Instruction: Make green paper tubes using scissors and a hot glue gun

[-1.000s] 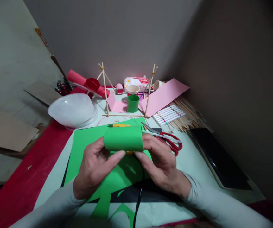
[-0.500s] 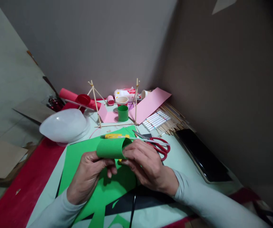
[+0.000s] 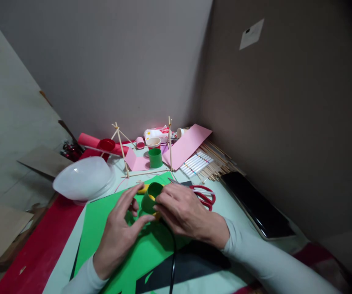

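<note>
A ring of rolled green paper (image 3: 149, 201), tilted so its opening partly faces me, is pinched at its right edge by my right hand (image 3: 183, 210). My left hand (image 3: 122, 228) is open beside it, thumb and fingers spread around its left side without gripping it. Beneath both hands lies a large green paper sheet (image 3: 102, 224). A yellow tool (image 3: 143, 189), partly hidden behind the ring, rests on the sheet. Red-handled scissors (image 3: 209, 198) lie just beyond my right hand.
A stick frame (image 3: 120, 143) stands behind, with a green paper cylinder (image 3: 155, 158) and pink paper (image 3: 188, 147) near it. White markers (image 3: 197, 164) and a black phone (image 3: 255, 204) lie right. A translucent bowl (image 3: 82, 178) sits left. A black cord (image 3: 173, 261) runs toward me.
My left hand has let go of the green paper ring and spread open. The ring has turned from lying sideways to tilted, with its opening upward. The view has shifted slightly.
</note>
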`<state>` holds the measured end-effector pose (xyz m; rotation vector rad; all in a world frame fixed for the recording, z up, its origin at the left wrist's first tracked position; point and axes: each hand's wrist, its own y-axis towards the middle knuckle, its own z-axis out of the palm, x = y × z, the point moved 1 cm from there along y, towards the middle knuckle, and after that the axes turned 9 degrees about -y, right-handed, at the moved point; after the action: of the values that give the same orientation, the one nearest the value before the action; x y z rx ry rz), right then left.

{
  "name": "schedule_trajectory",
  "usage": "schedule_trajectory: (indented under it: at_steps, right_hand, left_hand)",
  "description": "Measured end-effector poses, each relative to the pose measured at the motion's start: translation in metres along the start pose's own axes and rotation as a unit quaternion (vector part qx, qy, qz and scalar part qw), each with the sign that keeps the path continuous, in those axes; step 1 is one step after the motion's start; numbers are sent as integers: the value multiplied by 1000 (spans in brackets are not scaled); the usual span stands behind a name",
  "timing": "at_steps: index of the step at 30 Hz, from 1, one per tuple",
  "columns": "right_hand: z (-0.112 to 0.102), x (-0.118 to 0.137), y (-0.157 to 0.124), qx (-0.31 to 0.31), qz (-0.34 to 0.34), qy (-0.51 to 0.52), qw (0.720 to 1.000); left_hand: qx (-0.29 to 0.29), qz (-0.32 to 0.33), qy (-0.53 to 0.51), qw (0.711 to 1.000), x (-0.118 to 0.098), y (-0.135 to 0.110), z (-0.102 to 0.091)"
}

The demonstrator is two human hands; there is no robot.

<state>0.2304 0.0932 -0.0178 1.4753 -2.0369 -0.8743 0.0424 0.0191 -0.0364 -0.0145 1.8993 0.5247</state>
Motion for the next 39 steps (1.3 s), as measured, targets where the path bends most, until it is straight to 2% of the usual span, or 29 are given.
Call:
schedule_trajectory:
  at_steps: [3, 7, 12, 15, 18, 21, 25, 29, 35, 37, 39]
  right_hand:
    - [3, 6, -2, 14, -32, 11, 999]
    - [-1, 0, -2, 26, -12, 24, 999]
    - [-12, -49, 8, 29, 111, 34, 993]
    - [-13, -81, 19, 82, 143, 51, 985]
    - [-13, -91, 29, 136, 152, 86, 975]
    - [-17, -74, 36, 165, 150, 129, 966]
    - [-23, -34, 39, 166, 120, 185, 961]
    - [-24, -6, 37, 136, 73, 199, 968]
    - [-19, 8, 29, 83, 23, 152, 985]
    - [-19, 8, 26, 69, 28, 148, 986]
    - [-19, 6, 22, 39, 36, 131, 990]
  left_hand:
    - [62, 60, 70, 994, 6, -7, 7]
    - [65, 68, 80, 992, 12, -9, 11]
    - [48, 96, 107, 989, 12, -8, 9]
    - [51, 116, 108, 986, 11, -9, 8]
    - [48, 126, 97, 986, 9, -8, 4]
    - [23, 137, 94, 986, 5, -6, -1]
    - [-18, 141, 63, 988, -4, -5, -8]
    - [15, 185, 4, 983, -14, -8, -10]
    - [28, 210, 37, 977, -16, -14, -6]
    - [30, 190, -1, 981, -19, -14, -7]
    - [20, 150, -91, 984, -26, -12, -14]
